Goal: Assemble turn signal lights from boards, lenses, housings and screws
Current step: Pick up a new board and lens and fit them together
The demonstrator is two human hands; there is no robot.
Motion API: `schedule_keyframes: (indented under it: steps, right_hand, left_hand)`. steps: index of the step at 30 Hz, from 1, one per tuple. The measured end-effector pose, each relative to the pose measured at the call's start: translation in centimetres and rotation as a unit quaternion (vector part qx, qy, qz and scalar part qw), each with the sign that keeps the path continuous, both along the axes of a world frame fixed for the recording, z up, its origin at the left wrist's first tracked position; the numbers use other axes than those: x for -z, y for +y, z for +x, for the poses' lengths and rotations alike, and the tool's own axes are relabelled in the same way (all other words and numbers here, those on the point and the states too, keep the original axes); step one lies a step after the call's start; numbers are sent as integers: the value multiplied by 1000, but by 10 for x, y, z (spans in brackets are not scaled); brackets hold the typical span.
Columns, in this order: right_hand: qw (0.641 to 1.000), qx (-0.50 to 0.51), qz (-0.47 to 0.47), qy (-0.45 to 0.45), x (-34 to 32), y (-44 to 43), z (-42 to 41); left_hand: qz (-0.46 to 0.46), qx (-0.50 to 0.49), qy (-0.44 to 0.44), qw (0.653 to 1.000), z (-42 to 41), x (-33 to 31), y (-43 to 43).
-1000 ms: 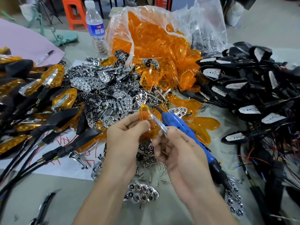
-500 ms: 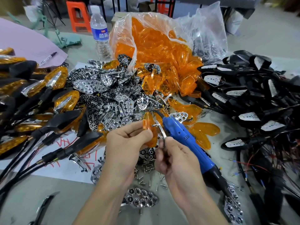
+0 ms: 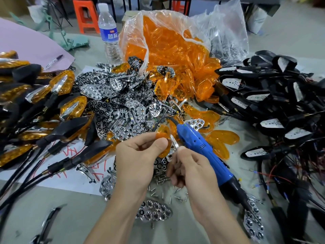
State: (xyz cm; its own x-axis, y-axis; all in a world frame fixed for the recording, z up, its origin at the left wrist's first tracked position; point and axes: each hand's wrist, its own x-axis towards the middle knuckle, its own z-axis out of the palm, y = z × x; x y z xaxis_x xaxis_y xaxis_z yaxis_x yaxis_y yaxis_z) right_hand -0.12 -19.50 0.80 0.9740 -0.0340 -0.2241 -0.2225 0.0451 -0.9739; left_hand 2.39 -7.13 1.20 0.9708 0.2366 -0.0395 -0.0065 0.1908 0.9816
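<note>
My left hand (image 3: 139, 159) pinches an orange lens (image 3: 163, 132) between thumb and fingers at the table's middle. Against the lens's right edge stands a chrome trim strip (image 3: 174, 143), and my right hand (image 3: 191, 169) pinches its lower end. A blue electric screwdriver (image 3: 202, 154) lies on the table just right of my hands. Loose screws (image 3: 168, 191) are scattered under my wrists. Chrome reflector boards (image 3: 114, 103) are piled behind my hands. Black housings with white boards (image 3: 263, 99) lie heaped at the right.
A clear bag of orange lenses (image 3: 175, 50) stands at the back, with a water bottle (image 3: 109, 32) to its left. Finished signal lights with cables (image 3: 44, 103) fill the left side. A chrome board (image 3: 154, 212) lies near the front edge. Wires (image 3: 281, 176) trail at the right.
Both hands and the lens with its chrome strip stay almost in place. The lens has tilted slightly, and my right hand's fingers have shifted lower on the strip.
</note>
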Motion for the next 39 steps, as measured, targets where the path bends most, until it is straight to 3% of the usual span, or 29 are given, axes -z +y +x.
schedule_keyframes:
  steps: [5, 19, 26, 32, 39]
  right_hand:
    - [999, 3, -13, -35, 2, 1, 2]
    - [999, -32, 2, -26, 15, -14, 1]
    - [990, -72, -111, -45, 12, -23, 8]
    - [994, 19, 102, 27, 12, 4, -8]
    - [997, -59, 45, 33, 5, -7, 2]
  left_hand:
    - [18, 10, -20, 1000, -2, -8, -5]
    - [95, -14, -37, 995, -10, -4, -16]
    - [174, -27, -16, 984, -13, -6, -16]
    - [173, -40, -34, 983, -16, -4, -20]
    - [104, 17, -4, 994, -10, -2, -6]
